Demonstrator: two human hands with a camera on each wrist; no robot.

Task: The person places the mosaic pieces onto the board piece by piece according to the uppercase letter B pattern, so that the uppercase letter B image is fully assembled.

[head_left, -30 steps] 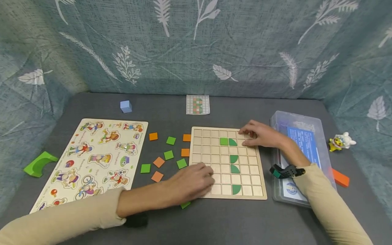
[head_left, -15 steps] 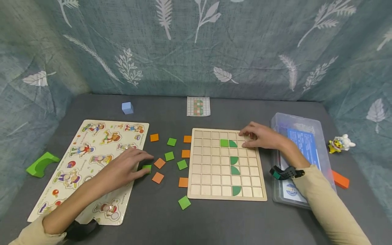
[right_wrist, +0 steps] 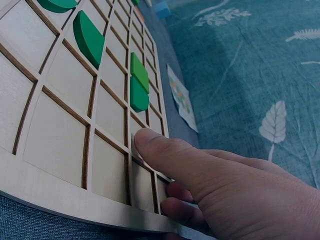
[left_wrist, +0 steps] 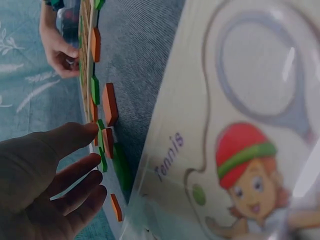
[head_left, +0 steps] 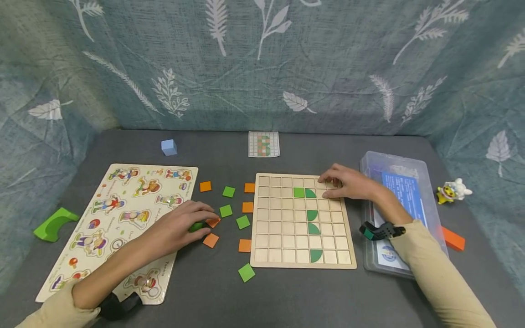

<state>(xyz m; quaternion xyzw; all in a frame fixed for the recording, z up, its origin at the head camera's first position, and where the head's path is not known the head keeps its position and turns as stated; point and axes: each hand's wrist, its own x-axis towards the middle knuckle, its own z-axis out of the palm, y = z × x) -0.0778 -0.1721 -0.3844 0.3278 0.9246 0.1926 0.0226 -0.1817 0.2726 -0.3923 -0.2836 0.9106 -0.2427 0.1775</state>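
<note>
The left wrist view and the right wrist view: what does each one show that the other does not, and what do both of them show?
Only the left wrist view shows the left hand, fingers straight, its thumb at a green tile among loose orange tiles, and the picture puzzle board printed "Tennis". Only the right wrist view shows the pattern card on the grey mat and a blue cube far off. Both show the wooden grid board, with green pieces set in it, and the right hand resting on its corner.
</note>
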